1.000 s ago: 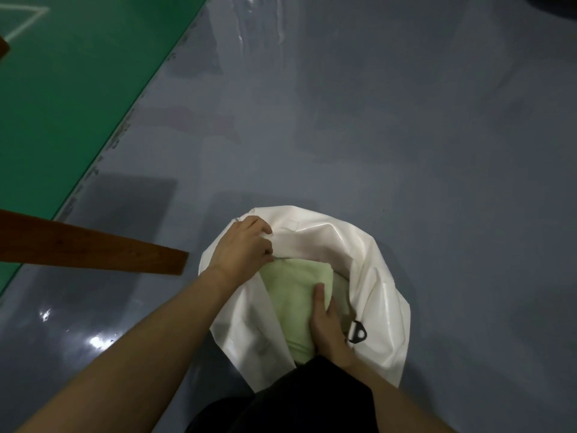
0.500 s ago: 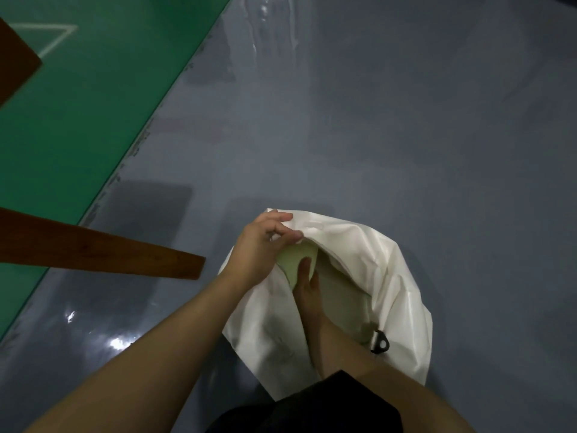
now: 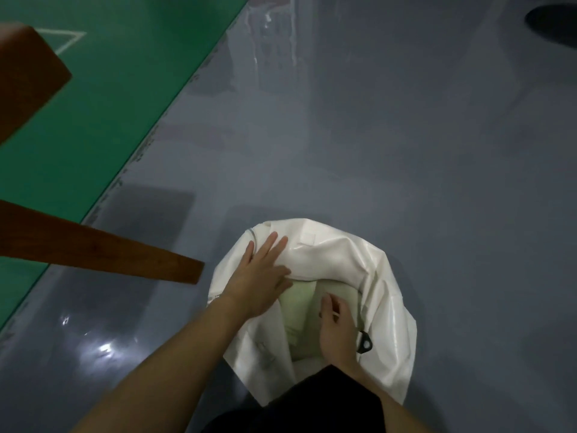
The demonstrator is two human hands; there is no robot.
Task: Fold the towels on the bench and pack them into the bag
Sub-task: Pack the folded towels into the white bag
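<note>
Looking down from the head view, you see the white bag [image 3: 352, 264] standing on the grey floor [image 3: 406, 151], its mouth open towards you. Folded pale green towels [image 3: 298, 310] lie inside the bag, visible through the opening between your two hands.

Your left hand [image 3: 260, 276] lies flat on the far left part of the bag's rim. Its fingers are straight and spread, pointing away from you and slightly right, and press the white material without curling round it. The towels sit just below and to the right of this hand, with its thumb side near their upper edge.

Your right hand [image 3: 338, 331] is inside the bag mouth, just right of the towels and partly over them. Its fingers are loosely curled, and the fingertips appear to touch the cloth; whether they pinch the cloth cannot be told. A black ring fitting [image 3: 364, 342] on the bag lies just right of this hand.

Both forearms are bare and reach in from the bottom edge. A brown wooden bench [image 3: 93, 248] extends from the left, well apart from the bag. Green flooring [image 3: 109, 89] covers the upper left.
</note>
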